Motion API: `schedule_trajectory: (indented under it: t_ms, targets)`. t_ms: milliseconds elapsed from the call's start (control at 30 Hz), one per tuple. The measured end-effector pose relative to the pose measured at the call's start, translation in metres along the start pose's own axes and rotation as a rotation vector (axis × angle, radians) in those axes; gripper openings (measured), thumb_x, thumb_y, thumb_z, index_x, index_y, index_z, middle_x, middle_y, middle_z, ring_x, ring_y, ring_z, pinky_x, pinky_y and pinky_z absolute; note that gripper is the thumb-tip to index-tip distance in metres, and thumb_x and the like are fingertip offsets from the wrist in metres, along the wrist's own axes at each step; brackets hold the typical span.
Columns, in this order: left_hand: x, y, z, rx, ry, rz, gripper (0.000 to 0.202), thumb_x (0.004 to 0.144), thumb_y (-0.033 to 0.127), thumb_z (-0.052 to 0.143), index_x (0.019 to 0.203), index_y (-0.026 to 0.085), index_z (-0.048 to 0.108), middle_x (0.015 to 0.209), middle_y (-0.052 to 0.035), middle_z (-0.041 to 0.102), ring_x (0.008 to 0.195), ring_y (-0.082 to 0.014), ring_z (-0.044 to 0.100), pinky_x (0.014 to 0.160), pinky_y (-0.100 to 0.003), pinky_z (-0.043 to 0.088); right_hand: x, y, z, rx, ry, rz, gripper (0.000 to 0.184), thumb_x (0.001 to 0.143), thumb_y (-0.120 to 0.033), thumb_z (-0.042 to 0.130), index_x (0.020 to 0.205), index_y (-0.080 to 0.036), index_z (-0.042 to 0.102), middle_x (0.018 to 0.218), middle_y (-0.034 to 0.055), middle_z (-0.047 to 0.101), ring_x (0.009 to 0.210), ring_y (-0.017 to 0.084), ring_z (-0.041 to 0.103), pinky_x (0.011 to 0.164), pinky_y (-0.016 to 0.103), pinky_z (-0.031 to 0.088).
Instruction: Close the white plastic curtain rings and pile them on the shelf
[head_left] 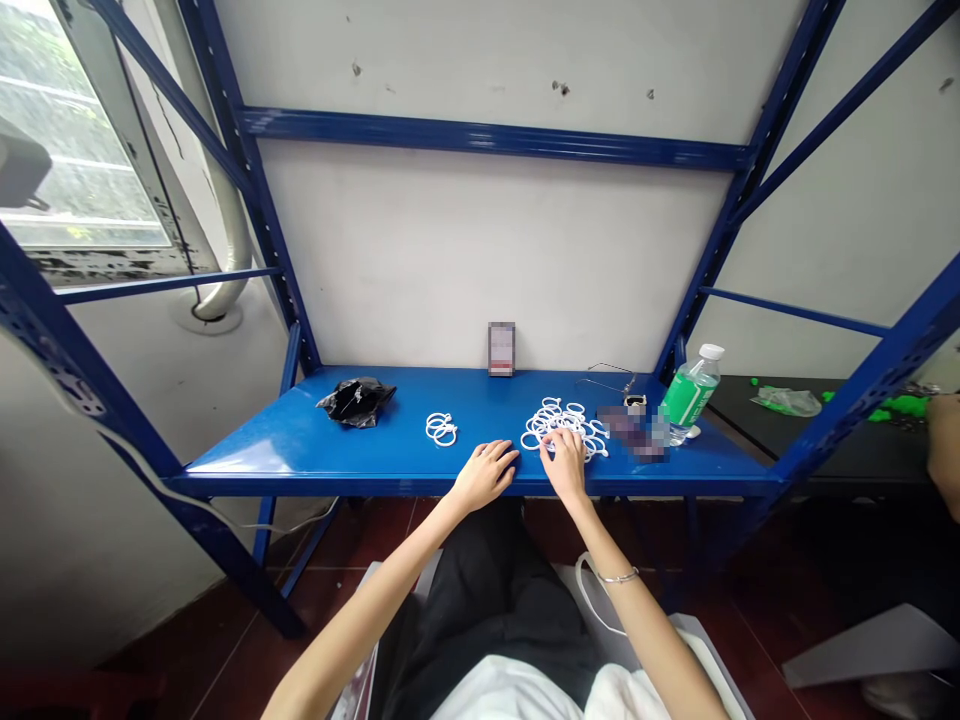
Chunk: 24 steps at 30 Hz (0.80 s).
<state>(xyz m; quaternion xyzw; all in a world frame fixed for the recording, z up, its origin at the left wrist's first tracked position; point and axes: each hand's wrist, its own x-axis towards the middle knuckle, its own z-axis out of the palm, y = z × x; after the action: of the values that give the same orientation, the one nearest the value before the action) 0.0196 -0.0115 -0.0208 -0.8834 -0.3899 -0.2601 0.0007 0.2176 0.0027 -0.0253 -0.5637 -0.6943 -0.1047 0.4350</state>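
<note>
Right hand (564,456) on heap of white rings (564,418), right of centre on blue table (405,462); grasp, I cannot tell; left hand (485,476) rests relaxed, seemingly empty; I'd pinch rings singly, avoiding snags.

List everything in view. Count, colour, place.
Metal shelf: one, blue, before wall
Ring pile: many, white, shelf centre right
Loose rings: about three, white, shelf centre left
Plastic bag: one, black, shelf left
Phone-like rectangle: one, greyish, shelf back
Bottle: one, clear, green label, shelf right
Blurred item: count unclear, dark, beside bottle
Window: one, grey frame, left
Green pieces: several, green, side table right
Another person's limb: one, bare, right edge
Bracelet: one, silver, right forearm
Left hand: one, bare, shelf front
Right hand: one, bare, at ring pile
</note>
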Motion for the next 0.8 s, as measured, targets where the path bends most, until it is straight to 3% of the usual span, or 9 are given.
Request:
schedule_trajectory:
  t_ms: [200, 333, 400, 500, 600, 700, 800]
  targets:
    - [0.000, 0.001, 0.001, -0.008, -0.004, -0.007, 0.039, 0.095, 0.032, 0.036, 0.129, 0.022, 0.052, 0.137, -0.0109, 0.050, 0.129, -0.0269, 0.043, 0.105, -0.045, 0.032, 0.001, -0.001, -0.002, 0.019, 0.031, 0.008, 0.023, 0.091, -0.032, 0.045, 0.082, -0.021, 0.064, 0.098, 0.0110, 0.061, 0.095, 0.030, 0.050, 0.080, 0.044, 0.041]
    - [0.000, -0.001, 0.001, -0.070, 0.016, -0.015, 0.041, 0.094, 0.032, 0.040, 0.133, 0.021, 0.047, 0.136, -0.0117, 0.051, 0.128, -0.0271, 0.044, 0.105, -0.045, 0.033, 0.005, -0.010, -0.009, 0.185, 0.058, -0.019, 0.022, 0.091, -0.034, 0.047, 0.088, -0.022, 0.065, 0.099, 0.0106, 0.062, 0.099, 0.028, 0.051, 0.087, 0.043, 0.041]
    - [0.001, -0.002, 0.002, -0.135, 0.059, -0.031, 0.048, 0.092, 0.031, 0.043, 0.140, 0.022, 0.037, 0.139, -0.0122, 0.047, 0.130, -0.0270, 0.042, 0.104, -0.044, 0.035, 0.009, -0.018, -0.010, 0.318, 0.007, -0.037, 0.021, 0.092, -0.034, 0.048, 0.090, -0.022, 0.065, 0.094, 0.0089, 0.064, 0.096, 0.026, 0.054, 0.086, 0.041, 0.043]
    - [0.002, -0.006, 0.002, -0.289, 0.175, -0.062, 0.058, 0.092, 0.033, 0.045, 0.145, 0.022, 0.025, 0.146, -0.0134, 0.036, 0.132, -0.0255, 0.039, 0.103, -0.040, 0.038, 0.014, -0.029, -0.005, 0.476, -0.174, -0.102, 0.020, 0.091, -0.033, 0.049, 0.092, -0.023, 0.066, 0.087, 0.0061, 0.066, 0.086, 0.022, 0.058, 0.079, 0.036, 0.046]
    - [0.004, -0.011, 0.000, -0.461, 0.245, -0.109, 0.046, 0.093, 0.038, 0.044, 0.135, 0.021, 0.041, 0.133, -0.0122, 0.050, 0.118, -0.0227, 0.052, 0.095, -0.035, 0.045, 0.016, -0.038, 0.003, 0.531, -0.323, -0.197, 0.017, 0.090, -0.028, 0.052, 0.091, -0.023, 0.068, 0.086, 0.0049, 0.067, 0.084, 0.020, 0.057, 0.078, 0.035, 0.046]
    - [0.006, -0.015, -0.003, -0.561, 0.236, -0.192, 0.034, 0.092, 0.043, 0.044, 0.108, 0.018, 0.062, 0.106, -0.0091, 0.066, 0.097, -0.0220, 0.061, 0.082, -0.033, 0.049, 0.016, -0.045, 0.011, 0.558, -0.347, -0.209, 0.016, 0.087, -0.021, 0.053, 0.088, -0.023, 0.069, 0.083, 0.0043, 0.066, 0.082, 0.020, 0.056, 0.079, 0.036, 0.045]
    - [0.008, -0.017, -0.006, -0.657, 0.203, -0.271, 0.036, 0.088, 0.047, 0.050, 0.097, 0.016, 0.065, 0.087, -0.0075, 0.069, 0.080, -0.0209, 0.064, 0.072, -0.030, 0.049, 0.015, -0.046, 0.013, 0.598, -0.366, -0.172, 0.014, 0.085, -0.020, 0.055, 0.084, -0.023, 0.069, 0.081, 0.0033, 0.066, 0.080, 0.020, 0.055, 0.076, 0.035, 0.044]
